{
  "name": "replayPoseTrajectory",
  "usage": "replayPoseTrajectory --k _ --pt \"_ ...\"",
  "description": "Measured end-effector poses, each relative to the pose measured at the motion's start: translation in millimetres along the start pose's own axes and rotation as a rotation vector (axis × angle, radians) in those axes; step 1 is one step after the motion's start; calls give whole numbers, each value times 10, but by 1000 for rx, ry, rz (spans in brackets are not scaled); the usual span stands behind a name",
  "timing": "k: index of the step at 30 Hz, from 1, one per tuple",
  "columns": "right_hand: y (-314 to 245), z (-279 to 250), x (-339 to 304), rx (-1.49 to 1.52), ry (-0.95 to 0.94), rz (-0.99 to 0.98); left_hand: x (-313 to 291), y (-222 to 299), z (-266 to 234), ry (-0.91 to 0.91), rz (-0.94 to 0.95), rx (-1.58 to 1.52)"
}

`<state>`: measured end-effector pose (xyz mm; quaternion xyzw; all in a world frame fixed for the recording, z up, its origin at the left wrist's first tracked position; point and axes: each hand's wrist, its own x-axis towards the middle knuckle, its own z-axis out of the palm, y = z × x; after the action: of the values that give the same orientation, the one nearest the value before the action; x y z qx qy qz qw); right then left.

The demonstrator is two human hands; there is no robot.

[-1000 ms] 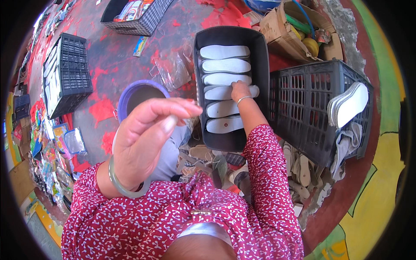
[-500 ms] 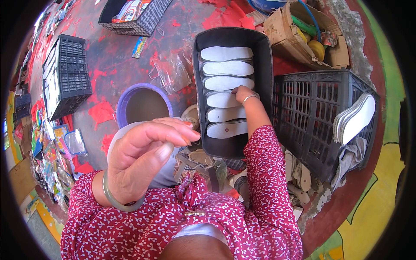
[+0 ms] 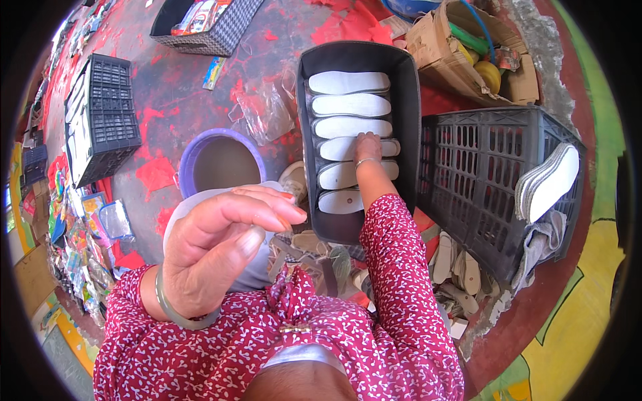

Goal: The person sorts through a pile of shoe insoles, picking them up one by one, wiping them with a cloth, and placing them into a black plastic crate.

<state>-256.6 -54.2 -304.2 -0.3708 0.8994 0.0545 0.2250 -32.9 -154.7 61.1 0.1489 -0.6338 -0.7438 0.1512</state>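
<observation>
Several white insoles lie in stacked rows inside a black bin in front of me. My right hand rests on the middle of the fourth insole from the far end, fingers laid against its top; its fingertips are partly hidden. That insole's right end shows beyond my hand. Below it lie another white insole and a nearest one with a small round mark. My left hand is raised near my chest, left of the bin, its fingers bent and apart from the thumb, holding nothing.
A purple basin of murky water stands left of the bin. Right of the bin is a black plastic crate with a stack of insoles on its side. Beyond it sits a torn cardboard box. Another crate stands far left.
My right hand has moved left from the fourth insole's right end to its middle. The right ends of the lower insoles are now uncovered. My left hand has barely moved.
</observation>
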Motion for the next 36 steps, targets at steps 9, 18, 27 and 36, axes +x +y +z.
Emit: replayPoseTrajectory --k 9,18,27,36 --pt "-114 109 104 123 -106 83 -38 28 47 34 -12 6" --pt "-167 53 -211 288 95 310 -38 22 40 48 -20 10" --pt "-294 113 -255 170 -197 441 -23 45 95 65 -35 6" --pt "-372 -86 -401 183 -252 421 -82 97 231 153 -128 0"
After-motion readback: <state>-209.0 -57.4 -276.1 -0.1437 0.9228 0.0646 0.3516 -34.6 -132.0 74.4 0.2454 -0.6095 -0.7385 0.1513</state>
